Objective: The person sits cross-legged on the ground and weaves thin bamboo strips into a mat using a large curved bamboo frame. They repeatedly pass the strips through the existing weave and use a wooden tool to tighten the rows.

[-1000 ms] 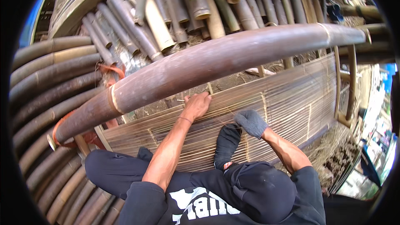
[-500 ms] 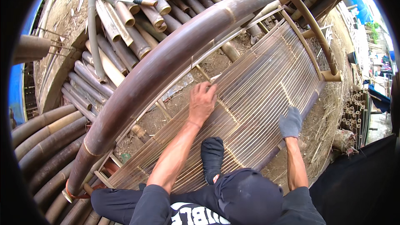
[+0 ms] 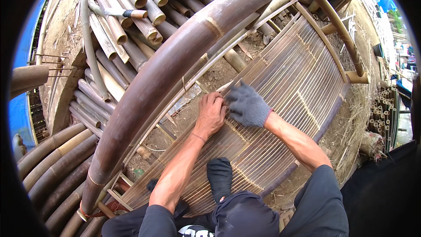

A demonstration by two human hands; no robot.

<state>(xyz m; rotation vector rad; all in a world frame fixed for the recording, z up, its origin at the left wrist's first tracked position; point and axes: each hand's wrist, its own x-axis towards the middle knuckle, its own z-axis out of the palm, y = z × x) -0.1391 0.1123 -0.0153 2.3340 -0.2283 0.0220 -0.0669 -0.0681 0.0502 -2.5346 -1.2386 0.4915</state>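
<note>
A panel of narrow bamboo slats (image 3: 280, 83), with pale lashing lines across it, lies within a curved bamboo frame. At the panel's far left edge my bare left hand (image 3: 211, 113) has its fingers curled together; what they grip is hidden. My right hand (image 3: 249, 105), in a grey glove, is right beside it over the same edge, its fingertips blurred. A thin pale strand (image 3: 155, 150) loops out below my left wrist. The thick dark bamboo rail (image 3: 153, 74) arches beyond both hands. My foot in a black sock (image 3: 219, 177) rests on the slats.
Cut bamboo poles (image 3: 131, 0) are stacked at the far left, with a wooden-handled blade (image 3: 136, 13) on them. Thick curved poles (image 3: 57, 153) lie at the near left. A bundle of thin bamboo (image 3: 382, 109) stands at the right. A bamboo armrest (image 3: 337, 26) rises at the far right.
My gloved right hand has moved left and away from me, from the panel's right side to beside my left hand. My left hand stays at the edge, its fingers more curled.
</note>
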